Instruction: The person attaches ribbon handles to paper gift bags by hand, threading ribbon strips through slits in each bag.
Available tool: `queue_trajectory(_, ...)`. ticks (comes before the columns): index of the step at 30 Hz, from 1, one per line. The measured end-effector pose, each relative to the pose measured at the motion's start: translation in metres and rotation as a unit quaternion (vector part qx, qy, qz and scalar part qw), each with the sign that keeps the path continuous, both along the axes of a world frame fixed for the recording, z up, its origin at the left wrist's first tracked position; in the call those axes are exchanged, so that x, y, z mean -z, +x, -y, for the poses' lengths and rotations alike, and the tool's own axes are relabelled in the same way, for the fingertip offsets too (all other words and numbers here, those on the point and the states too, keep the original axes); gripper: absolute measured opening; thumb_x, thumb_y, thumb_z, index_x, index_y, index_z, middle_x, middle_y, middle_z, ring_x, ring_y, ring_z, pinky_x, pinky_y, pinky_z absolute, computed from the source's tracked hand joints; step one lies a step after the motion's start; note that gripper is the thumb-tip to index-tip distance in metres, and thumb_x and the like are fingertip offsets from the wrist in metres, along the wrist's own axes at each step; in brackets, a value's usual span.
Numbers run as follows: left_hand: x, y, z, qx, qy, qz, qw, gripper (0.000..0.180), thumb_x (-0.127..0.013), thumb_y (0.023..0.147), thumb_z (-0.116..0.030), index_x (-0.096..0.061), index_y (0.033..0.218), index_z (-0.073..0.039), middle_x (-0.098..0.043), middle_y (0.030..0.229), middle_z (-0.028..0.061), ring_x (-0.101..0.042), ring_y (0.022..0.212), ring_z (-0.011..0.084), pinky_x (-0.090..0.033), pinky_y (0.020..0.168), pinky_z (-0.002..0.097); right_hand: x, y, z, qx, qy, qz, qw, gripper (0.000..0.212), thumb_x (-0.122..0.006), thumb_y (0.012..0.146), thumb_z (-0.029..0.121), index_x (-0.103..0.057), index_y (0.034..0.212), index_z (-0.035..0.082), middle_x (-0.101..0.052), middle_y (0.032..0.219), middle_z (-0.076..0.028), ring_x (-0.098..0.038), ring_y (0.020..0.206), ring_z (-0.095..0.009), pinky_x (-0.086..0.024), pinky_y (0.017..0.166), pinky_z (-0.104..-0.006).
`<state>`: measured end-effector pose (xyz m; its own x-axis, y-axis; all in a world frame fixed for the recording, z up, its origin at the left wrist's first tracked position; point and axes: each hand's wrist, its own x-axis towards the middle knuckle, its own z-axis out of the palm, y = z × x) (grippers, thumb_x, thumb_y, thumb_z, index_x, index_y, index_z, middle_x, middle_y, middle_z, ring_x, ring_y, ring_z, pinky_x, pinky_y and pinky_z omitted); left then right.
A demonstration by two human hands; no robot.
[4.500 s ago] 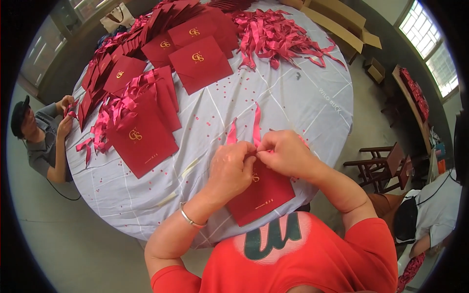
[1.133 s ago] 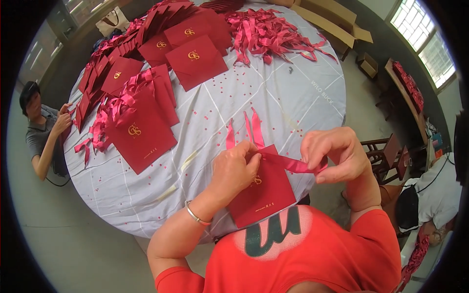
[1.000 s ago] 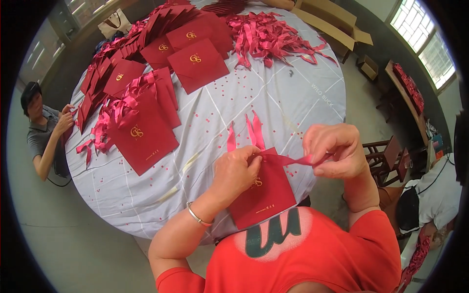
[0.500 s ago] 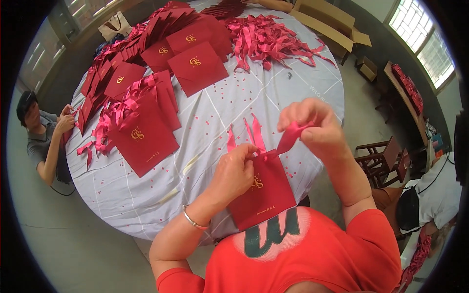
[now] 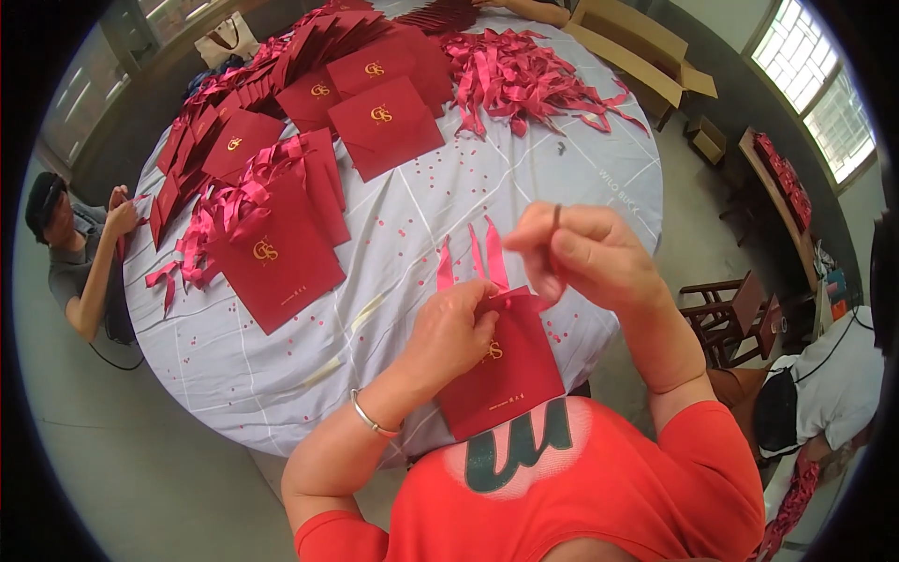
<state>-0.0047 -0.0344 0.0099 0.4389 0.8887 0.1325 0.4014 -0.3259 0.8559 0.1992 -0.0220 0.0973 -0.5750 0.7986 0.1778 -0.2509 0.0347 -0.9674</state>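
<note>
A flat red paper bag [image 5: 510,375] with a gold emblem lies at the near edge of the round table [image 5: 403,234]. My left hand [image 5: 449,332] presses on its top edge and pinches the pink ribbon [image 5: 487,258] there. Two ribbon ends stick up behind my fingers. My right hand [image 5: 585,253] is raised just above the bag's top right corner, fingers closed on the ribbon's other end, which runs down to the bag.
Finished red bags with ribbons [image 5: 272,253] lie left of me, and more red bags [image 5: 375,103] are stacked at the far side. A heap of loose pink ribbons [image 5: 524,80] lies far right. A person [image 5: 80,253] sits at the left; another [image 5: 824,375] is at the right. Cardboard boxes [image 5: 637,47] stand beyond.
My right hand pulled the ribbon out to the right, then swung up and back over the bag's top. My left hand stayed on the bag's top edge.
</note>
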Motion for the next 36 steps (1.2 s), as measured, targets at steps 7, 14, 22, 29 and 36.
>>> queue_trajectory(7,-0.006,-0.009,-0.010,0.021,-0.066,0.017,0.997,0.030,-0.057,0.080,0.004,-0.060,0.109,0.001,-0.072,0.093,0.0171,-0.070,0.088,0.0271,-0.052,0.076,0.0342,0.049,-0.010,0.015,0.212,0.279,0.312,0.883,0.020,-0.069,0.085,-0.002,-0.070,0.104,0.000,-0.068,0.087,-0.009,-0.064,0.072,-0.016,-0.050,0.063,-0.0282)
queue_trajectory(14,0.002,-0.021,-0.022,0.067,-0.131,0.048,0.988,0.022,-0.055,0.084,0.006,-0.060,0.106,0.003,-0.073,0.088,0.0098,-0.067,0.083,0.0136,-0.051,0.075,0.0268,0.081,-0.013,0.022,0.221,0.320,0.333,0.859,0.016,-0.070,0.081,0.001,-0.069,0.097,0.003,-0.064,0.085,-0.012,-0.065,0.076,-0.028,-0.052,0.066,-0.0354)
queue_trajectory(22,-0.018,-0.060,-0.044,0.182,-0.205,0.021,0.961,0.015,-0.061,0.086,0.005,-0.065,0.100,0.003,-0.072,0.087,0.0064,-0.069,0.082,0.0116,-0.053,0.073,0.0249,0.081,-0.002,0.013,0.188,0.302,0.351,0.866,0.015,-0.073,0.079,0.002,-0.071,0.094,0.005,-0.064,0.082,-0.011,-0.065,0.073,-0.024,-0.051,0.063,-0.0339)
queue_trajectory(29,-0.015,-0.062,-0.050,0.202,-0.385,0.013,0.900,0.020,-0.054,0.091,0.001,-0.062,0.109,0.002,-0.068,0.082,0.0046,-0.067,0.059,0.0110,-0.047,0.049,0.0216,0.084,0.001,0.013,0.200,0.269,0.342,0.878,0.015,-0.072,0.080,0.001,-0.071,0.094,0.003,-0.066,0.082,-0.010,-0.065,0.067,-0.022,-0.051,0.060,-0.0319)
queue_trajectory(36,-0.010,-0.056,-0.051,0.195,-0.416,0.000,0.888,0.018,-0.050,0.093,0.000,-0.062,0.107,0.002,-0.066,0.082,0.0039,-0.065,0.057,0.0112,-0.046,0.048,0.0214,0.061,-0.015,0.024,0.257,0.326,0.336,0.845,0.020,-0.071,0.082,0.000,-0.070,0.101,0.000,-0.064,0.086,-0.013,-0.064,0.067,-0.023,-0.050,0.058,-0.0331)
